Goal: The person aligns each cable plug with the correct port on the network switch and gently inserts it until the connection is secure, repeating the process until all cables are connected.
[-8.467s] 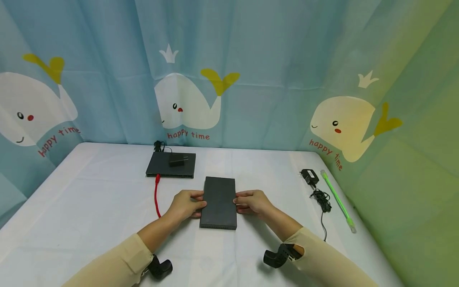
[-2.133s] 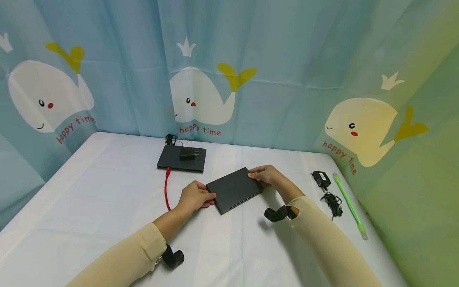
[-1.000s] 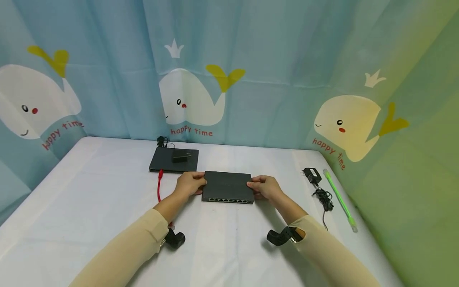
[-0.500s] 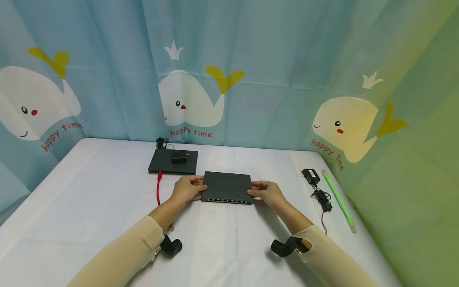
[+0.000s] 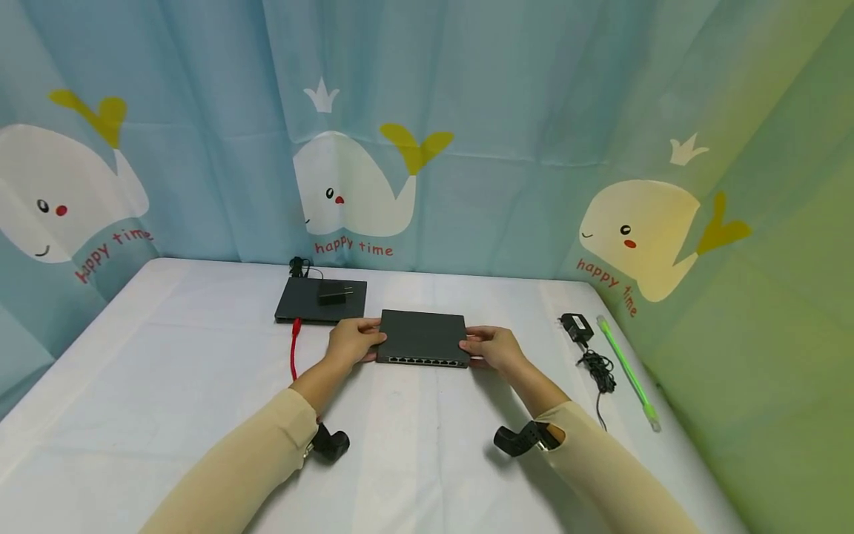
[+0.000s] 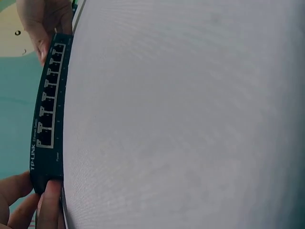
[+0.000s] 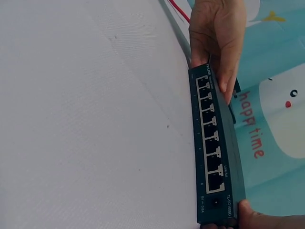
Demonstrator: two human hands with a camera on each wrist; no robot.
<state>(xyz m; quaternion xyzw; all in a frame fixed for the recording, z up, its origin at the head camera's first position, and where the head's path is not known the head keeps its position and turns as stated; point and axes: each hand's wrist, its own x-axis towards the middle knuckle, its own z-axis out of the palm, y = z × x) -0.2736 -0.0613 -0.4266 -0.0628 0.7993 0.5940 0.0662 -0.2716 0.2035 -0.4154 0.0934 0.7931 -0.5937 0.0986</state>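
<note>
Pinching with left hand (image 5: 350, 343) and right hand (image 5: 495, 348), with thumbs (image 5: 376, 339) uppermost and arms (image 5: 233, 460) extended toward far edge of tabletop (image 5: 173, 356).

Underside of the black switch (image 5: 423, 335) hidden, lower stretch of the red cable (image 5: 293, 352) apparently behind the left forearm (image 5: 316, 386)

The head view looks forward and down! Both wrist views, close in, share the switch (image 6: 51, 112), ports facing them.

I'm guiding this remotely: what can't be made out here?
Back of switch: every view, hidden by its own body.
Near part of red cable: head view, behind left forearm.
Label on right-side adapter: head view, too small.
Left fingers: left wrist view, partly cut by frame edges.
</note>
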